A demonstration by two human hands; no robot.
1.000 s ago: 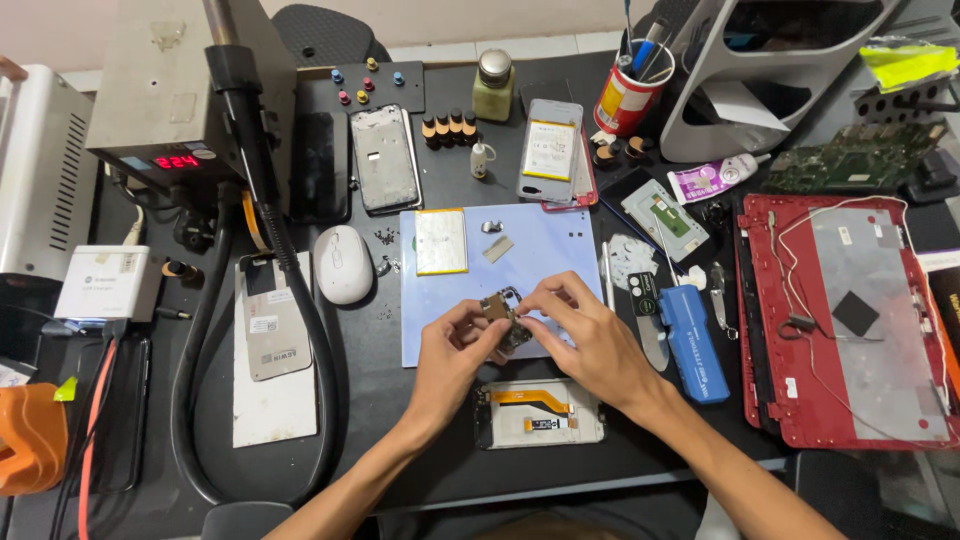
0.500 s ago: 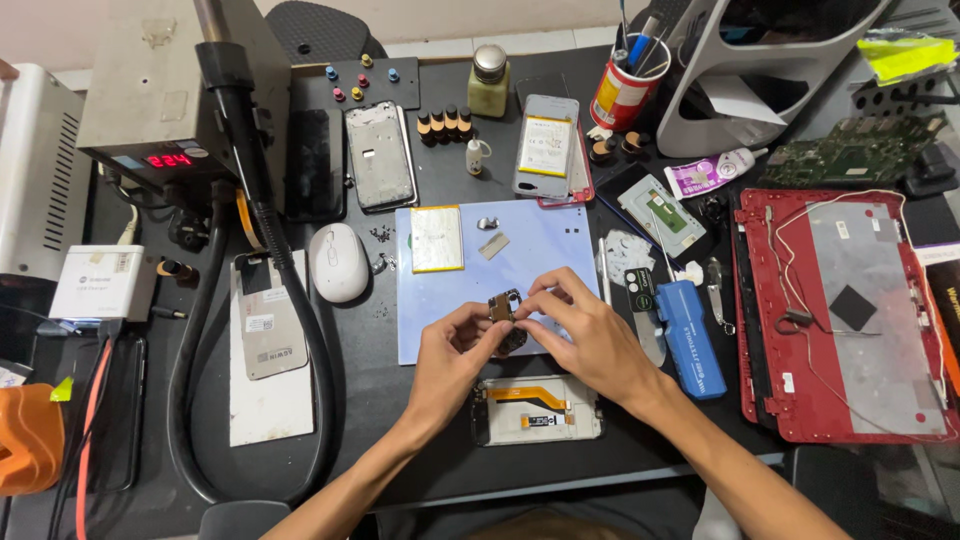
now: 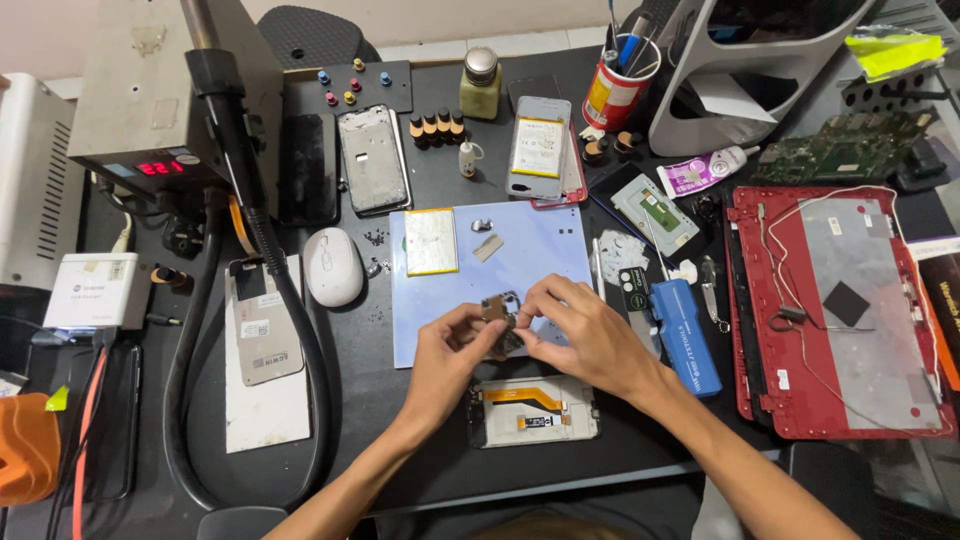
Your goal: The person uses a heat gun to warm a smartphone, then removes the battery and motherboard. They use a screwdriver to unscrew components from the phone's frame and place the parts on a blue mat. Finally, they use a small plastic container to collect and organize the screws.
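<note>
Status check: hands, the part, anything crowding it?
Left hand and right hand pinch small metal part over blue mat. Opened phone frame just below. Nothing blocking.

**A crowded black workbench under even light**

A dark, matte worktable [image 3: 400, 470] fills nearly the whole view, its surface scuffed and thickly covered. Beyond its far edge runs a strip of pale tiled floor [image 3: 520, 45], and above that a plain, light-coloured wall [image 3: 420, 15]. The rounded black back of a chair [image 3: 315, 35] stands just behind the table, against that wall side. At the near edge a second dark seat edge [image 3: 240, 522] shows below the tabletop. The light is bright, soft and even, with only faint shadows. No window shows.
</note>
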